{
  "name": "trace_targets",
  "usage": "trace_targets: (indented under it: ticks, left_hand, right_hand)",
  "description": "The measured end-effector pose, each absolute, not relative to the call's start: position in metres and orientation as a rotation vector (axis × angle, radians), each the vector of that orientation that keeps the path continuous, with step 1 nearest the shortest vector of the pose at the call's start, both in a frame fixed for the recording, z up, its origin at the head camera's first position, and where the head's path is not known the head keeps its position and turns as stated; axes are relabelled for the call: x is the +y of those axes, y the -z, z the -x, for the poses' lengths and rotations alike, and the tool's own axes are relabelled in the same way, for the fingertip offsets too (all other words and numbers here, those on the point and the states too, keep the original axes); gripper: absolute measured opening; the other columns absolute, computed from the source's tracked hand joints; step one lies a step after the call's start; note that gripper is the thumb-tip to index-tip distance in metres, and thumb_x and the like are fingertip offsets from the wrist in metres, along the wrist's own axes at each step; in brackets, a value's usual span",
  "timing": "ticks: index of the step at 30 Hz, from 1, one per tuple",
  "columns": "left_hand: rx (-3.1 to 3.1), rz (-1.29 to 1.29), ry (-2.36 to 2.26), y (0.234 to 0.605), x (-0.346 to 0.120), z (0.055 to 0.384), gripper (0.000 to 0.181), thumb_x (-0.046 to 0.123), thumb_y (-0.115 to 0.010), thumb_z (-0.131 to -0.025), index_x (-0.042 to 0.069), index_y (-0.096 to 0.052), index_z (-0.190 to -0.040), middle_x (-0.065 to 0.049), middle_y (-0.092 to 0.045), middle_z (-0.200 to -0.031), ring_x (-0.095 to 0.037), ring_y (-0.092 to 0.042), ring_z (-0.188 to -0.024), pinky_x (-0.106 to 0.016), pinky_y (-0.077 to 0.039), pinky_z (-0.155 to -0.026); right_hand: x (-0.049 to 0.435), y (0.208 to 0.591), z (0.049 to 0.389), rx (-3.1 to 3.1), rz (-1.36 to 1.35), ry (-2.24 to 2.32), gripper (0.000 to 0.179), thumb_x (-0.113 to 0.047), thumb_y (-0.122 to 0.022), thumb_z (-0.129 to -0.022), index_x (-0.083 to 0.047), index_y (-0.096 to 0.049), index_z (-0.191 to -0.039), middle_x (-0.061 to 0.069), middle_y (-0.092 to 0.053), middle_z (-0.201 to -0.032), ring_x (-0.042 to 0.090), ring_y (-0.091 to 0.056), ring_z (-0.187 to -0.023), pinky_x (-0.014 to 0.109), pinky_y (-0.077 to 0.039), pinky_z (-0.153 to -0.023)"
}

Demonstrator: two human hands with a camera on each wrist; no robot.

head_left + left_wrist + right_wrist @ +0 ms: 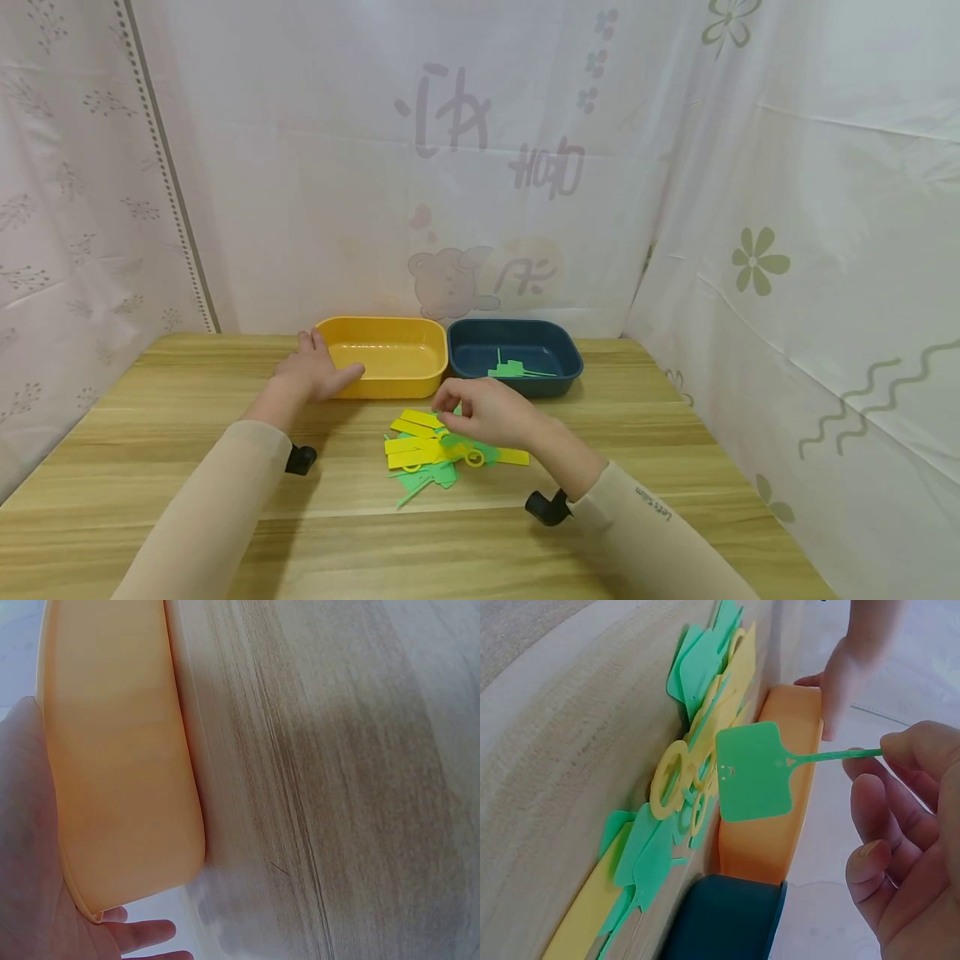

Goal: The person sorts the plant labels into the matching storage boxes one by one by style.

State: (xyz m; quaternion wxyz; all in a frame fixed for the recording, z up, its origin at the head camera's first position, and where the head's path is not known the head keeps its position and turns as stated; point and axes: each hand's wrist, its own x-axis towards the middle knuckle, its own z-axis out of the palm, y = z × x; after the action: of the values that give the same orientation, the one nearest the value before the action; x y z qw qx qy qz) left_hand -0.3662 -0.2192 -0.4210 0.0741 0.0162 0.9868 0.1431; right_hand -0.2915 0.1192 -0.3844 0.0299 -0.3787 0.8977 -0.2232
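My right hand [487, 410] is above a mixed pile on the table. Between thumb and forefinger it pinches the thin tail of a green cable tie tag [754, 772], whose flat square head points away from the fingers. Below lie yellow strip-like tags [412, 450], some with rings, mixed with green tags [435, 475]. My left hand [311, 371] rests against the left corner of a yellow bin [397, 388], fingers spread; in the left wrist view the palm touches the rim and the visible fingers reach past it. The bin's visible inside shows no tags.
A dark blue bin [536, 387] stands right beside the yellow one, with a few green tags [513, 368] inside. Both are near the back of the wooden table [420, 550]. Printed curtains [315, 167] hang behind and at both sides.
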Motion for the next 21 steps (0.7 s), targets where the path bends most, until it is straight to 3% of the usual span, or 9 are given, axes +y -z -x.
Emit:
trace_targets:
  ticks: [13, 21]
  left_hand:
    - [2.962, -0.046, -0.427, 0.42, -0.219, 0.364, 0.124, 0.076, -0.038, -0.103, -0.02, 0.011, -0.164, -0.047, 0.007, -0.174, -0.072, -0.039, -0.146, -0.075, -0.039, -0.119]
    - [2.961, -0.046, -0.433, 0.417, -0.217, 0.361, 0.123, 0.075, -0.039, -0.104, -0.02, 0.01, -0.165, -0.046, 0.006, -0.174, -0.072, -0.038, -0.147, -0.075, -0.04, -0.119]
  right_hand:
    - [0.123, 0.377, 0.292, 2.772, 1.097, 0.883, 0.013, -0.02, -0.072, -0.106, -0.022, -0.074, -0.118, -0.009, -0.074, -0.098, 0.009, -0.06, -0.069, 0.026, -0.057, -0.069]
    - [0.134, 0.369, 0.301, 2.866, 1.044, 1.104, 0.01, -0.016, -0.072, -0.105, -0.019, -0.076, -0.114, -0.003, -0.077, -0.098, 0.012, -0.055, -0.063, 0.025, -0.049, -0.06]
